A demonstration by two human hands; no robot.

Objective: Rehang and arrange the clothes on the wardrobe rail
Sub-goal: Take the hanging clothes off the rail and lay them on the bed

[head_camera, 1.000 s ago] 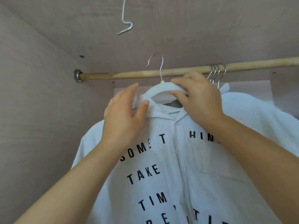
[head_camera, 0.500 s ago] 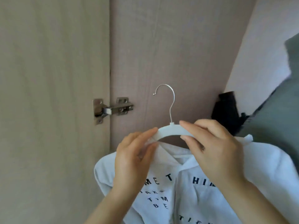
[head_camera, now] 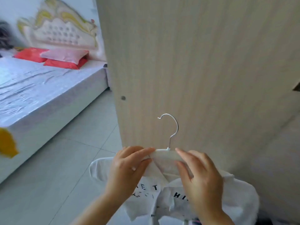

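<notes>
A white shirt [head_camera: 164, 198] with black letters hangs on a white hanger [head_camera: 167, 155] with a silver hook [head_camera: 172, 127]. My left hand [head_camera: 128, 168] pinches the hanger's left arm and the shirt collar. My right hand [head_camera: 199, 177] grips the hanger's right arm. The shirt is held low, in front of the open wardrobe door [head_camera: 194, 70]. The wardrobe rail is out of view.
A bed [head_camera: 40, 88] with a pale sheet, red and pink pillows [head_camera: 63, 58] and a tufted headboard stands at left. Grey floor tiles [head_camera: 68, 159] lie between bed and door. A yellow object [head_camera: 6, 145] shows at the left edge.
The hanger with the shirt came off the rail and moved down and out of the wardrobe. The view swung left, from the rail to the door and the bed.
</notes>
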